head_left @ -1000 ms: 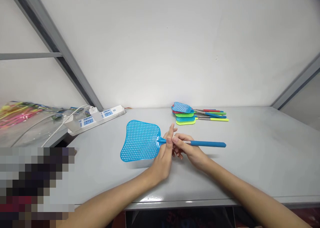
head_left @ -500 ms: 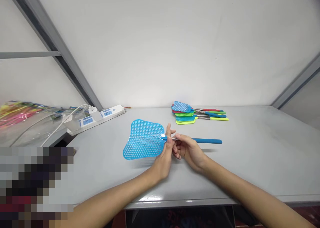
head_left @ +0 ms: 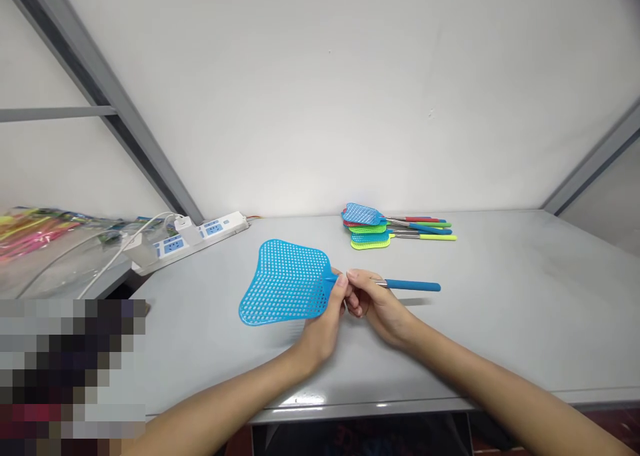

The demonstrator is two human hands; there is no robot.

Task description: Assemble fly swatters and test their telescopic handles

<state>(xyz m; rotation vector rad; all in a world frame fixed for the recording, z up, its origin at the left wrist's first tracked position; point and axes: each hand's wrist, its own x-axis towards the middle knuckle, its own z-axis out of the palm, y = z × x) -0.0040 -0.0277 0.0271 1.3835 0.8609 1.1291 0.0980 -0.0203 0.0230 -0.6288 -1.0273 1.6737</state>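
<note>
A blue fly swatter (head_left: 286, 284) is held level above the table, its perforated head to the left and its blue grip to the right. My left hand (head_left: 327, 319) is closed on the neck just below the head, thumb on top. Close beside it, my right hand (head_left: 377, 303) pinches the metal shaft between thumb and fingers. The two hands nearly touch, and most of the shaft is hidden behind them. Only a short bit of metal shows by the grip.
Several fly swatters (head_left: 370, 226) in blue, green, red and yellow lie piled by the wall on the grey table (head_left: 500, 309). A white power strip (head_left: 220, 228) with plugs and cables stands at the left. Beyond it lie plastic bags (head_left: 45, 236) with colourful contents.
My left fingers have curled in around the neck, where some were stretched out before. The swatter's head has tilted and shifted slightly left. My right hand keeps its pinch.
</note>
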